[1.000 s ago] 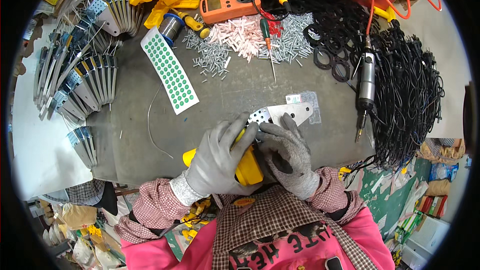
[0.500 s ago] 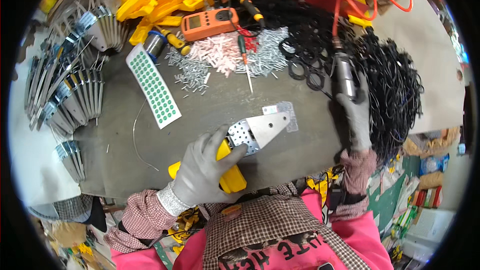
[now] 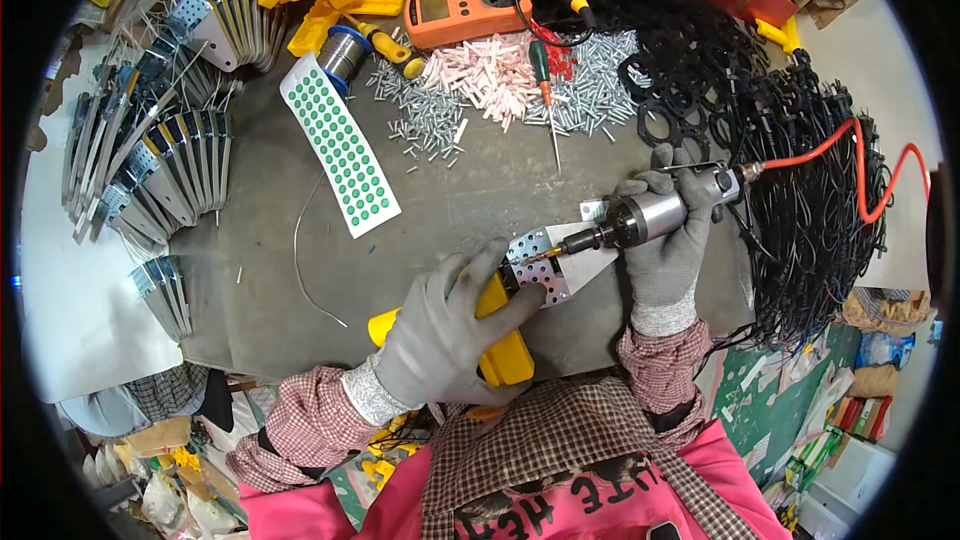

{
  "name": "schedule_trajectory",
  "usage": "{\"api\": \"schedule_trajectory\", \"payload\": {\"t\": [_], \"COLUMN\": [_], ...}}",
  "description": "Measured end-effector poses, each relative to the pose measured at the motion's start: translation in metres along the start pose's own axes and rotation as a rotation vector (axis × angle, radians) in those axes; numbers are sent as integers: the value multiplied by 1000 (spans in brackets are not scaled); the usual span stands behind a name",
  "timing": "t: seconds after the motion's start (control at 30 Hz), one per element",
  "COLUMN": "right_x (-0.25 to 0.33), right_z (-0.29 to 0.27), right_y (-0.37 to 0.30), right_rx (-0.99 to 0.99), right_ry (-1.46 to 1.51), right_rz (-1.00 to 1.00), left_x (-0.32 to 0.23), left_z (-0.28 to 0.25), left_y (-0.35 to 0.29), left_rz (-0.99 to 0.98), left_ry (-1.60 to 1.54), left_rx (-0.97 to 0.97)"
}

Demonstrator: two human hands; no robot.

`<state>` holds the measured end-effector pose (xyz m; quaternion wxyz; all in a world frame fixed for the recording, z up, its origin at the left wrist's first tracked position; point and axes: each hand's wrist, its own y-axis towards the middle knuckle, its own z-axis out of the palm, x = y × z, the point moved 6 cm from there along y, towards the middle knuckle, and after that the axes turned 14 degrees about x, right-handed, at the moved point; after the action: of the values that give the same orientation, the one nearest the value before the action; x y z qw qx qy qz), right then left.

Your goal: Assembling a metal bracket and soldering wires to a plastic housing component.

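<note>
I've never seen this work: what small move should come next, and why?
Perhaps the right hand should line up the bit of the power tool with a hole in the metal plate: the bit reaches over the plate, and the left hand grips the yellow piece with its thumb by the plate. Whether the bit touches is hard to tell.

Lots of little piles and tools on a grey table [image 3: 262, 290].
An orange meter [image 3: 440, 32] with a small screen sits at the back, just behind a heap of pink sticks [image 3: 480, 82]. Silver screws [image 3: 600, 95] lie on both sides of the pink heap, and a green-and-orange screwdriver [image 3: 541, 65] points toward the front. A long white sheet [image 3: 341, 145] has rows of green dots — its top end is near a spool [image 3: 342, 58] of wire. Black rings [image 3: 655, 123] lie to the right — and farther right is a big tangle of black cords [image 3: 800, 210].
</note>
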<state>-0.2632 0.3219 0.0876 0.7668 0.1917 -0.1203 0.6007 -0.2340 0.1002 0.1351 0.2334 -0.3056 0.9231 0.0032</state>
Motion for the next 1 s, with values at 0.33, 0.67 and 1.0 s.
{"api": "schedule_trajectory", "payload": {"t": [0.33,0.67,1.0], "right_x": [-5,-8,-7], "right_z": [14,12,16], "right_y": [4,4,1], "right_rx": [-1,-4,-20], "right_ry": [88,220,-12], "right_rz": [16,61,-92], "left_x": [0,1,-4], "left_z": [-3,-3,-4], "left_y": [0,1,3], "left_rz": [16,11,6], "left_ry": [-12,-36,-4], "left_rx": [-54,-44,-39]}}
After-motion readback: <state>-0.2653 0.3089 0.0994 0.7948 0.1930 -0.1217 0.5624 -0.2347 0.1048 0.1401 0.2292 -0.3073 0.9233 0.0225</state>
